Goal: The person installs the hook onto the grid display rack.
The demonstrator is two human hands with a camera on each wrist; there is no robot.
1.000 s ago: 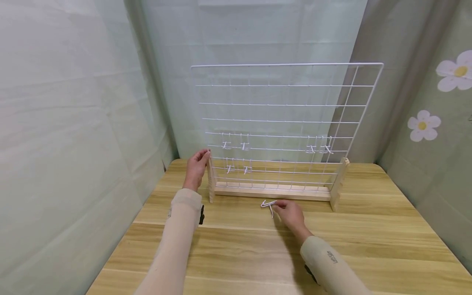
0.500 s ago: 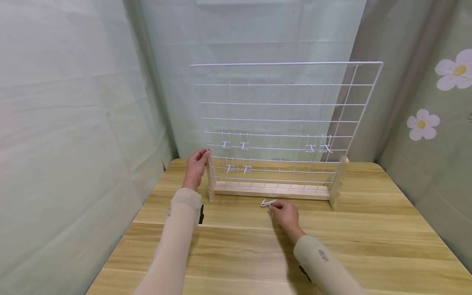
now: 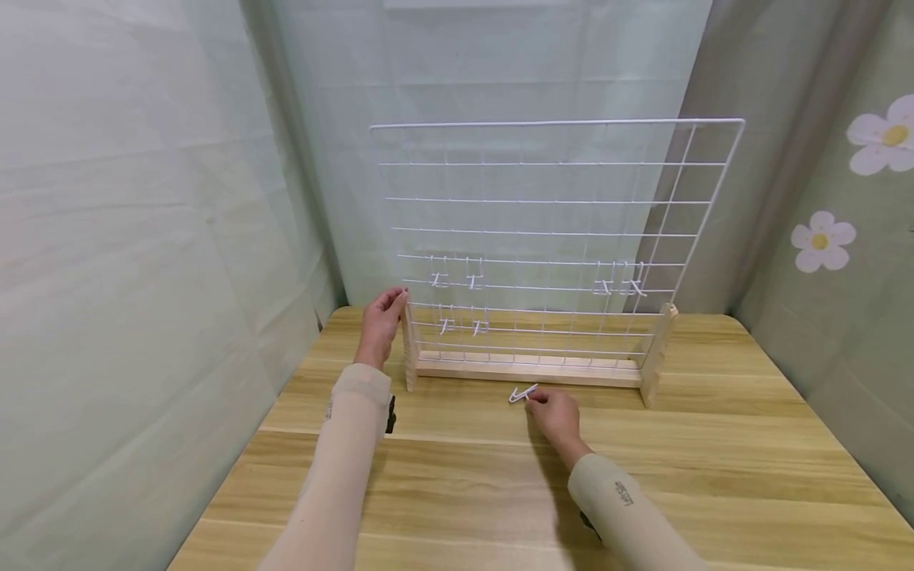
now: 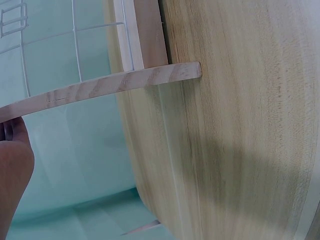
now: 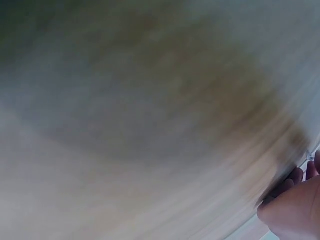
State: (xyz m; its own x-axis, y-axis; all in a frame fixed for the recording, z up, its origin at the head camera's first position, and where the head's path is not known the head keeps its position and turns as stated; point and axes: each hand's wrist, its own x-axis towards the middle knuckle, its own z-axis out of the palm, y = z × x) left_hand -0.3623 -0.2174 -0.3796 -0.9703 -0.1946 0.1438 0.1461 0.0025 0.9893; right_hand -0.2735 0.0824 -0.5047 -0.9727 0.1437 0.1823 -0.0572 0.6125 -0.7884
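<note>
A white wire grid panel (image 3: pixel 557 201) stands in a pale wooden base, with several white wire hooks (image 3: pixel 474 281) hanging on its lower rows. My left hand (image 3: pixel 381 325) holds the top of the base's left wooden upright (image 3: pixel 410 349) between thumb and fingers; the left wrist view shows that upright (image 4: pixel 115 82) running out from the hand (image 4: pixel 15 165). In front of the base, low over the table, my right hand (image 3: pixel 555 420) pinches a loose white wire hook (image 3: pixel 519 394). Its lower part is hidden behind the fingers. The right wrist view is blurred, the hand (image 5: pixel 295 205) at its lower right corner.
The wooden table (image 3: pixel 457 484) spreads around the stand. The right wooden upright (image 3: pixel 657 357) is beyond my right hand. Pale green curtains (image 3: pixel 164 238) surround the table, with white flowers (image 3: pixel 823 241) printed at right.
My right hand has shifted slightly left, its grip moving along the hook. The hook has turned, and its lower arm no longer shows. My left hand stays on the upright.
</note>
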